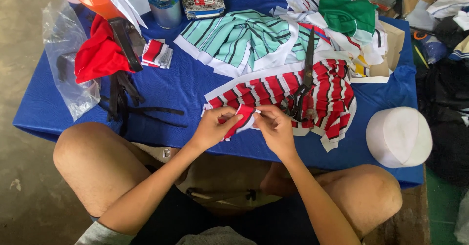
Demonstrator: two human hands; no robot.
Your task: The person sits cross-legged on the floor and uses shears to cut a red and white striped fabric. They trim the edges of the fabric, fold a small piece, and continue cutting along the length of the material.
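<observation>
Both hands — left hand (211,127) and right hand (276,127) — pinch a small, soft red-and-white cloth piece (243,118) near big metal scissors (305,79).

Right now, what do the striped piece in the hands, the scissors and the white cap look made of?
Striped piece: thin printed fabric, matte, folds softly. Scissors: dark metal blades, dull sheen. White cap: probably cloth or knit, matte; texture too fine to tell.

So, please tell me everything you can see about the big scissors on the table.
The scissors are large, dark metal shears with long blades and dark looped handles. They lie flat and closed on the red and white striped fabric, tips pointing away from the person, handles nearest the right hand. No hand touches them. The blade tips reach the white cloth beside the green striped fabric.
</observation>
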